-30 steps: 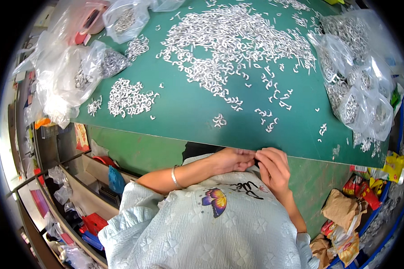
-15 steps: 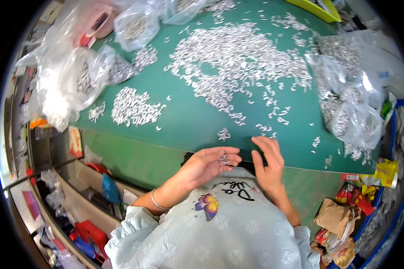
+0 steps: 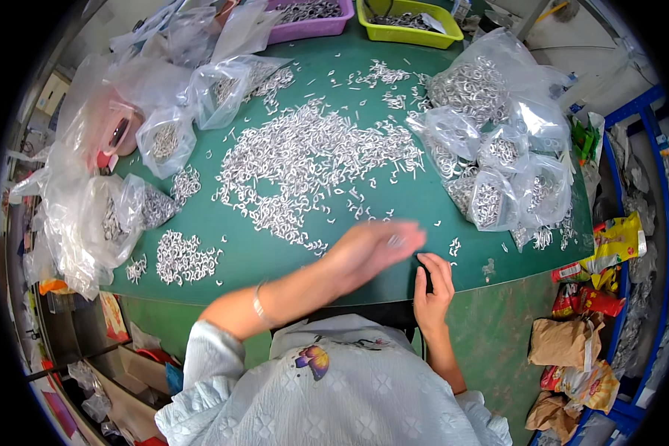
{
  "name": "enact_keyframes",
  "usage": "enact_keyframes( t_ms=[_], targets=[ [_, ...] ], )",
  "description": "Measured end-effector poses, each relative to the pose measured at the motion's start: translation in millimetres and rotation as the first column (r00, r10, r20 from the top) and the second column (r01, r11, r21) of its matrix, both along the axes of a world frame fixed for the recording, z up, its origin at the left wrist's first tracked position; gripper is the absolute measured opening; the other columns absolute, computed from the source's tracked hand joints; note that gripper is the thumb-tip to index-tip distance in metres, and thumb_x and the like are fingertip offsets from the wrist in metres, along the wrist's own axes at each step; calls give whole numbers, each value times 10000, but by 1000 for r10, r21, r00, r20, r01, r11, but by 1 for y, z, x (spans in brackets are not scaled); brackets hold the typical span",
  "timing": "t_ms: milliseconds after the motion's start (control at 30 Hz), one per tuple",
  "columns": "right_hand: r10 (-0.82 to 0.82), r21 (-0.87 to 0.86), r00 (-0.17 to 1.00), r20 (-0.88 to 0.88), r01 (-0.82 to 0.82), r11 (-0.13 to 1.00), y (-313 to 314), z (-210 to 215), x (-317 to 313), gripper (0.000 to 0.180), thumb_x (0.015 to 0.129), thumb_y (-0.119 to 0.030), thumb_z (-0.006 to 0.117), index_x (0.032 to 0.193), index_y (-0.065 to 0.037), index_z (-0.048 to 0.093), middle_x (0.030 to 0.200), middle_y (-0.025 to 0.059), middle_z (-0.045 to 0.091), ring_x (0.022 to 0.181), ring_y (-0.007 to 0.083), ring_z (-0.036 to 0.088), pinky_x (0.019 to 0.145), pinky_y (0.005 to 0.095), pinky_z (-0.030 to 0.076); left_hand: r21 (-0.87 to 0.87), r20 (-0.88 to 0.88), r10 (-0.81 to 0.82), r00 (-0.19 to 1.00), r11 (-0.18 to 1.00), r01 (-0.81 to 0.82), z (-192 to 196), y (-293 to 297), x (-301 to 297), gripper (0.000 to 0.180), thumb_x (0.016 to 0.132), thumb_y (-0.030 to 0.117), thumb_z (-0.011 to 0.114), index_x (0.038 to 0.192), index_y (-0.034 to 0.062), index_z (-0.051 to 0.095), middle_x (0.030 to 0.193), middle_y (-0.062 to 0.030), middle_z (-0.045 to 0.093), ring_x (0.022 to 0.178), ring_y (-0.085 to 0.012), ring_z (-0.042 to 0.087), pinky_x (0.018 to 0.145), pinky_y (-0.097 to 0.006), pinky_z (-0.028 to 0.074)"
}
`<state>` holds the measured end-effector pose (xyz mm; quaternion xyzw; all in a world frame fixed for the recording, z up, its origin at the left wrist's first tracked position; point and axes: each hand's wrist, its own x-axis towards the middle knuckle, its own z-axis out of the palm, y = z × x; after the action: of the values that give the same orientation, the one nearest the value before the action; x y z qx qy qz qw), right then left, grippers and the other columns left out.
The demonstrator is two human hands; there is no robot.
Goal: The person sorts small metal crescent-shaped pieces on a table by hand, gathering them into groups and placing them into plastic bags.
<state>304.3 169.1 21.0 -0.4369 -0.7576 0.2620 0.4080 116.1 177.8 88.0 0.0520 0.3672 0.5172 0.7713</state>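
Observation:
My left hand [image 3: 372, 256] reaches across the table's near edge, smeared by motion. A few small silver curved pieces [image 3: 395, 241] show against its palm and fingers. Close to its fingertips, at the table's edge, is my right hand [image 3: 433, 286]; its thumb stands apart from the bent fingers and I see nothing between them. Beyond my hands, a wide spread of the same silver curved pieces [image 3: 297, 163] covers the middle of the green table [image 3: 334, 279]. A smaller pile [image 3: 186, 258] lies to the left, and a tiny cluster [image 3: 454, 246] just right of my hands.
Clear plastic bags of metal pieces [image 3: 490, 149] crowd the table's right side. More bags [image 3: 111, 215] and a pink container [image 3: 119, 130] stand at the left. A purple tray [image 3: 312, 30] and a yellow-green tray [image 3: 409, 33] sit at the back. Snack packets [image 3: 617, 241] hang over the right.
The view has shifted, bringing the back trays in. My left hand has moved forward and right over the table, above the right hand. The right hand's fingers are more bent.

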Motion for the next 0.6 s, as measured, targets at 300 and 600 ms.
enact_keyframes(
  t_ms=[300,600],
  targets=[
    [-71,175,992,103,52,983,3,-16,-8,194,830,6,640,1022,15,666,1014,140,634,887,320,594,794,402,471,200,-38,-23,999,979,31,52,186,71,537,1018,193,425,1435,-99,254,1480,-345,275,1423,-397,268,1136,-449,340],
    [-16,163,994,113,-2,987,7,-15,-8,170,841,39,614,1005,32,659,997,167,638,913,332,597,811,401,475,471,35,10,999,882,-25,38,128,10,407,995,39,407,1375,-106,383,1380,-313,457,1296,-376,484,1079,-432,431]
  ],
)
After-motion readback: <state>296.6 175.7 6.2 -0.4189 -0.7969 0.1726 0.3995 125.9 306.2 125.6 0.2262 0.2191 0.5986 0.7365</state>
